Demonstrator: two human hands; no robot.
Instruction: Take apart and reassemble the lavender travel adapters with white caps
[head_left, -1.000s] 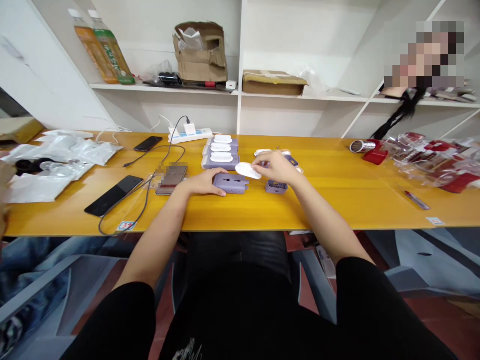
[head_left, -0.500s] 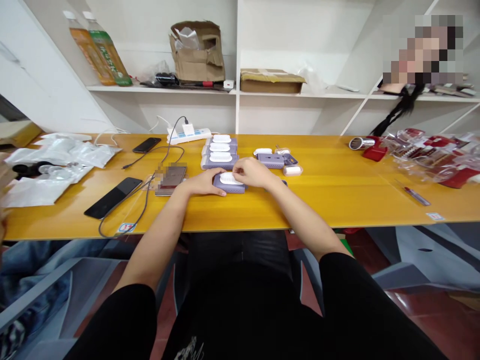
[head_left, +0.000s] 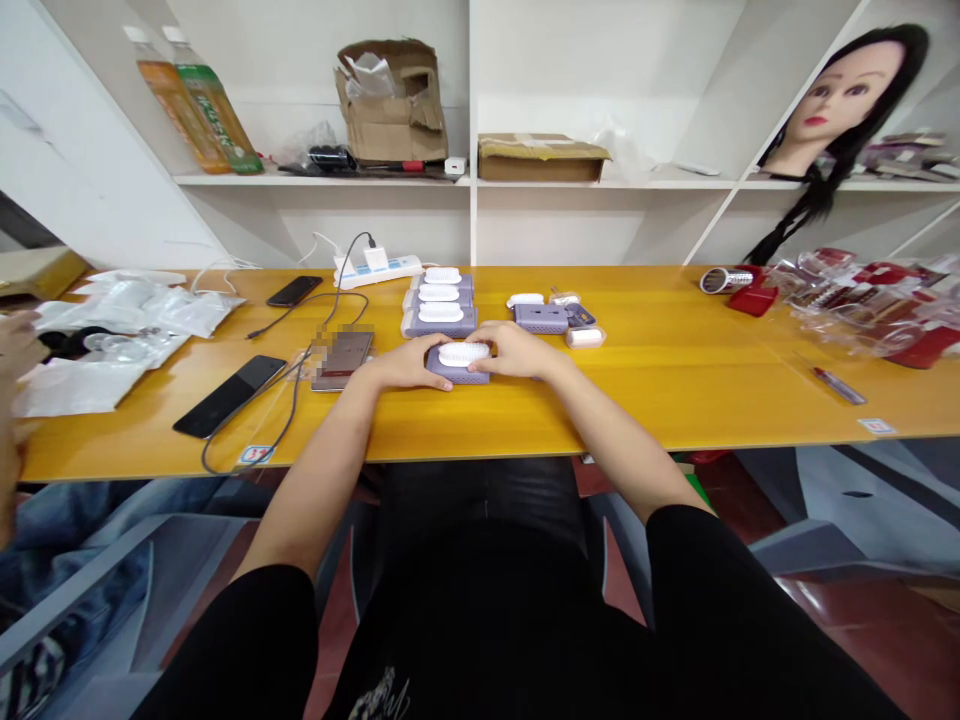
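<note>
A small purple-grey box (head_left: 466, 378) sits on the table in front of me, with a white oval brush-like piece (head_left: 461, 354) lying across its top. My left hand (head_left: 412, 363) wraps round the box's left side, thumb at its front. At the right end of the white piece, my right hand (head_left: 514, 352) pinches it between thumb and fingers. Just behind stand several similar purple boxes (head_left: 465, 320) in a row, each topped by a white oval piece (head_left: 440, 312). Another purple box (head_left: 541, 319) lies to the right, beside a small white roller-shaped piece (head_left: 586, 338).
To the left are a notebook-like dark item (head_left: 345, 358), a phone (head_left: 231, 396), cables and white plastic packets (head_left: 112, 385). A power strip (head_left: 379, 271) is at the back. Red-and-clear packaged parts (head_left: 877, 310) and a pen-like tool (head_left: 838, 386) lie right. Another person's hand (head_left: 16, 350) is at far left.
My right hand's fingers have shifted from above the white piece to its right end, uncovering more of it. My left hand stays on the box. The other person's hand has come into view.
</note>
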